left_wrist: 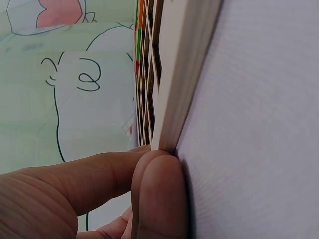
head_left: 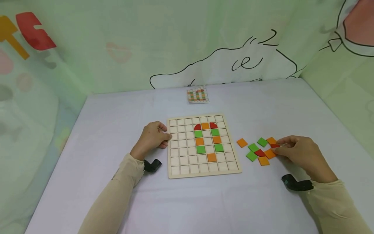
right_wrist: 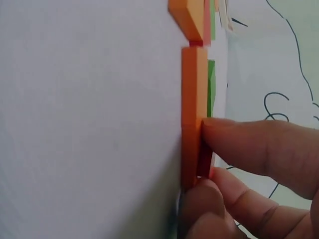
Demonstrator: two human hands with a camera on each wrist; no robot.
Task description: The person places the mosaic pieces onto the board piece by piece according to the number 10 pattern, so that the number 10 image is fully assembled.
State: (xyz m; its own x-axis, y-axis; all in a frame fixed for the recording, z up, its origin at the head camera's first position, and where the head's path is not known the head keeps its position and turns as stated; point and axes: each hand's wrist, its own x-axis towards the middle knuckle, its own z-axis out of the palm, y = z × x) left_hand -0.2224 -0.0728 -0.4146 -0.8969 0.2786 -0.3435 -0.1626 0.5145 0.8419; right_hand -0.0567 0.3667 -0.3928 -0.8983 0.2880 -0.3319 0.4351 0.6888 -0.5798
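A square wooden grid board lies in the middle of the table. My left hand pinches its left edge; the left wrist view shows thumb and fingertips on the pale rim. Red rounded tiles, orange tiles and green tiles fill some cells right of centre. Right of the board is a loose group of tiles. At its right end my right hand pinches a red tile between thumb and fingers, close against orange tiles.
A small printed card with a coloured grid pattern lies behind the board. One orange tile sits apart, between board and group. Black wrist devices are on both wrists. Patterned curtains stand behind the white table.
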